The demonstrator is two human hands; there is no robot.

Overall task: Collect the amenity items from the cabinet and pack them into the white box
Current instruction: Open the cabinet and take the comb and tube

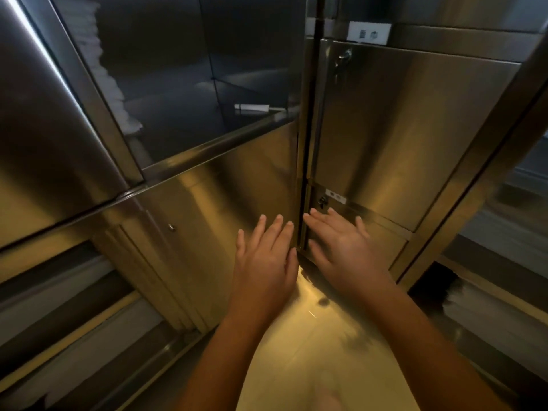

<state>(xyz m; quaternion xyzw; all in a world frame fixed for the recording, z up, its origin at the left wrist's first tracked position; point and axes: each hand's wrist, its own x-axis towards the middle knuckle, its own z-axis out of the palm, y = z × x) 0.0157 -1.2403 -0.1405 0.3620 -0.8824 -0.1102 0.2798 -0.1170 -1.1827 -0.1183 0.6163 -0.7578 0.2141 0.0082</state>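
Observation:
A stainless-steel cabinet fills the view. Its upper left compartment stands open, and a small white tube-like amenity item lies on the shelf near the right wall. My left hand is flat with straight fingers against the lower left door. My right hand is flat with spread fingers on the lower right door, just below a small keyhole. Neither hand holds anything. No white box is in view.
A stack of white folded items lines the left side of the open compartment. The upper right door is closed, with a lock and a white label above. An open door panel hangs at left. Pale floor lies below.

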